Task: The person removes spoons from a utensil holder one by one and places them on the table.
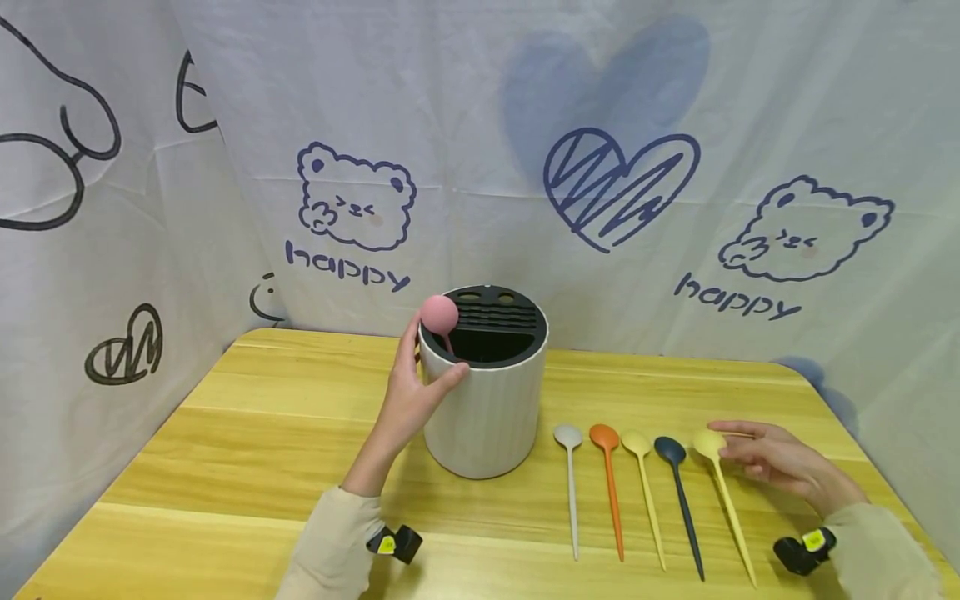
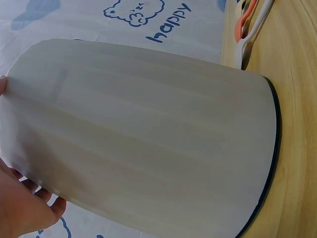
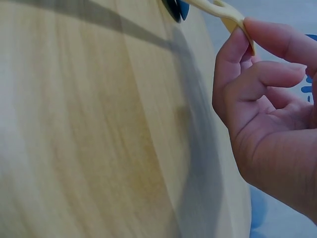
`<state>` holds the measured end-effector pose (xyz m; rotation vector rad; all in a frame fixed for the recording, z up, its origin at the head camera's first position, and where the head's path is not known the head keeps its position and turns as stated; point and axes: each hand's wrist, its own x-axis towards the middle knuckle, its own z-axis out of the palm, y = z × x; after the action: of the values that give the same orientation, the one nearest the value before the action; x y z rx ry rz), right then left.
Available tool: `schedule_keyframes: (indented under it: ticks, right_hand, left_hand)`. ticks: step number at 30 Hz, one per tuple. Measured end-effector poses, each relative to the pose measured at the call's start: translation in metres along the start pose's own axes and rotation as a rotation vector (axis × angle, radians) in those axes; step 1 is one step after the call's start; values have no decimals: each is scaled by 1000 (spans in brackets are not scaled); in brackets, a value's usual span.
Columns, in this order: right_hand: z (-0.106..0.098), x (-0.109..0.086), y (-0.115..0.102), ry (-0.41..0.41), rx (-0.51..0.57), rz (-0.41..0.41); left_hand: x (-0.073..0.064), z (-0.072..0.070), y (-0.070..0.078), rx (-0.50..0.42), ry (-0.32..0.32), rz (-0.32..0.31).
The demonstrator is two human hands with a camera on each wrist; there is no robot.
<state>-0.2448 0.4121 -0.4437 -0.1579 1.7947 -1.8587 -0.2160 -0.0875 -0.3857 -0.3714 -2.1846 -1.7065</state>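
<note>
A white, ribbed utensil holder (image 1: 480,425) with a black slotted top stands upright on the table. My left hand (image 1: 416,392) grips its left side near the top, thumb at the front rim; in the left wrist view the fingers (image 2: 29,203) wrap its side. A pink spoon (image 1: 439,315) stands in it, bowl up. My right hand (image 1: 780,462) pinches the bowl of a yellow spoon (image 1: 726,492), the rightmost of a row. In the right wrist view that bowl (image 3: 237,22) is between thumb and fingertips, its handle running out of frame.
Left of the held spoon lie a dark blue spoon (image 1: 680,483), another yellow spoon (image 1: 645,475), an orange spoon (image 1: 609,475) and a light grey spoon (image 1: 571,475), handles toward me. A printed white curtain (image 1: 465,108) hangs behind the wooden table (image 1: 225,467).
</note>
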Motion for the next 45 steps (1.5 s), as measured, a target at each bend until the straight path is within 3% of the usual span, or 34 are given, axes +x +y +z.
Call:
schedule_keyframes:
  ticks: [18, 28, 37, 45]
  right_hand:
    - [2, 3, 5, 79, -8, 60]
    - [7, 10, 5, 195, -208, 123]
    - [11, 10, 1, 250, -359, 164]
    - [13, 10, 3, 277, -464, 143]
  left_hand:
    - [4, -1, 0, -4, 4, -7]
    - [7, -2, -1, -7, -7, -9]
    - [6, -1, -2, -7, -4, 2]
    - [3, -1, -1, 1, 1, 8]
